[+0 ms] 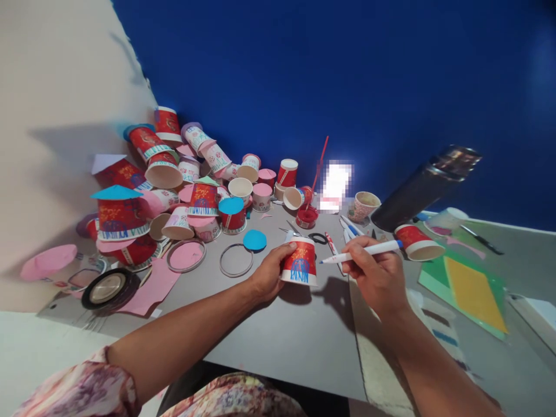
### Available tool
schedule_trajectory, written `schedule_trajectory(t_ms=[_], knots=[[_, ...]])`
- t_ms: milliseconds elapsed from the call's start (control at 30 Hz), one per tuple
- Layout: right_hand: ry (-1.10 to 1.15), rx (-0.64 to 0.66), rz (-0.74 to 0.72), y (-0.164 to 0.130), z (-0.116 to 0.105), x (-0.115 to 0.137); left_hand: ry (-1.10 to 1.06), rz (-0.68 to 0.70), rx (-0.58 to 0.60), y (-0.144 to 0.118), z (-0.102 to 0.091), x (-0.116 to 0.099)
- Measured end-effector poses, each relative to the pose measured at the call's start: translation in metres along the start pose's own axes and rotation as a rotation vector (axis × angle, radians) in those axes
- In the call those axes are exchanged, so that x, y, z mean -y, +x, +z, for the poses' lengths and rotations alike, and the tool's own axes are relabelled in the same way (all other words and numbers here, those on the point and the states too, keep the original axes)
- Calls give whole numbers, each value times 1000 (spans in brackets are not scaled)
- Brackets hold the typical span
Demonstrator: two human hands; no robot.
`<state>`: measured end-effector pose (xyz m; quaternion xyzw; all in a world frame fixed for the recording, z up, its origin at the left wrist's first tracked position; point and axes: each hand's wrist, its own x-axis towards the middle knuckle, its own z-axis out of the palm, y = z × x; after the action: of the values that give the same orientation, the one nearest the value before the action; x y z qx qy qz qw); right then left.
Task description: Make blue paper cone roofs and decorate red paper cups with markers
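My left hand (270, 275) is closed round the left side of a red paper cup (303, 258), which is upside down with its wide white rim downward. Blue marker drawing covers part of its front, with strokes along the rim. In my right hand (379, 278) is a white felt-tip pen (369, 251) with a blue end, gripped between thumb and fingers. Its tip points left and sits a little apart from the cup's right side. Just behind the cup lie scissors (319, 238) with black handles, partly hidden.
Many decorated paper cups (204, 200) are heaped at the left against the wall. A blue paper circle (254, 240) and a metal ring (236, 259) lie nearer. At the right stand a dark flask (425, 188), a tipped red cup (419, 242) and coloured paper sheets (473, 295).
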<state>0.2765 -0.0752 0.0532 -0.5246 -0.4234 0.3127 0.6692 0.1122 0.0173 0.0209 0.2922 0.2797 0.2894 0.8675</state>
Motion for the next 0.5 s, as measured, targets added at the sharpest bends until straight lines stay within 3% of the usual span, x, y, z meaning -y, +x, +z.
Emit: schedule_trajectory(t_ms=[133,300,433,500], knots=[[-17,33,-7,-1,4,-3,3,23,27,0,-2,0],[-292,-148,-176,4,4,-13,68,100,84,-4,-4,-1],[-678,17,-361,8,0,-24,66,118,112,-8,1,-6],[-894,149,-357,9,-2,-29,76,135,96,-11,5,-12]])
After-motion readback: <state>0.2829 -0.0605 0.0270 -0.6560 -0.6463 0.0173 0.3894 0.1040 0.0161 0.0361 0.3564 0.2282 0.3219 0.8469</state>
